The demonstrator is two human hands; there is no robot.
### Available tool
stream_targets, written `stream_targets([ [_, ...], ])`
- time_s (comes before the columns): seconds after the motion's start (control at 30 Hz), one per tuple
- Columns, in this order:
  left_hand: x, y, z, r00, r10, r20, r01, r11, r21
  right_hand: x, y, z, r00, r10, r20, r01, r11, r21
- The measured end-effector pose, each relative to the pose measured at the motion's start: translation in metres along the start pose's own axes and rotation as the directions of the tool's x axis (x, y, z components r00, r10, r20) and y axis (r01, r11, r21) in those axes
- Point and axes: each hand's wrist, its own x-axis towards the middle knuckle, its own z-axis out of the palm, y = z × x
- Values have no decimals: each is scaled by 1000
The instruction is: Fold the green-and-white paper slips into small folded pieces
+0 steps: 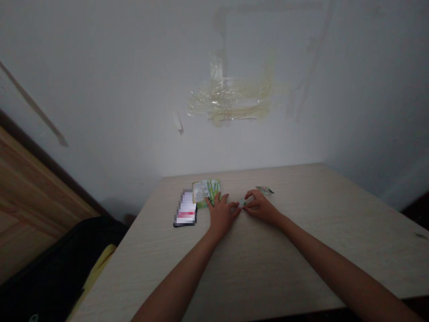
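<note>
Your left hand (221,213) and right hand (263,209) meet near the middle of the pale wood-grain table (288,273), with a small whitish-green piece (241,203) between their fingertips. Your left thumb and forefinger are pinched together at its left side, while the other fingers fan out toward the green packets (204,190), overlapping their right-hand part. Your right thumb and a finger are closed on its right side (the piece is tiny here, so its shape is hard to make out).

Just beyond your right hand lies a crumpled green and silver scrap (265,190), near your knuckles. The packets lie in an overlapping pile, and a phone (185,213) sits just left of them, its screen pixelated. Behind the table you face a grey-white wall (117,112) with shiny strips of tape (231,100). Down to your left are a wooden panel (27,179), something black (67,250) and a yellow cloth (97,268).
</note>
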Motion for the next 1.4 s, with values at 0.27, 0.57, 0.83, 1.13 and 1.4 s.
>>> stream_targets([
  [0.27, 0, -1, 2, 1000, -26, 8, 27, 999, -35, -3, 2, -2, 998, -13, 62, 6, 994, 106],
  [0.57, 1, -1, 1, 999, -19, 40, 22, 997, -72, -3, -3, -8, 993, 53, 103, -64, 993, 104],
  [0.83, 2, -1, 2, 999, -13, 32, 16, 997, -76, -5, 21, 5, 983, 174, -65, -174, 985, 8],
  [1.13, 2, 1, 1, 999, 42, 24, -39, 993, -111, -5, 16, 5, 990, 142, 0, -142, 990, -9],
  [1.4, 3, 4, -3, 997, -9, 76, 18, 994, -110, -4, 14, 3, 993, 120, 20, -120, 993, 18],
])
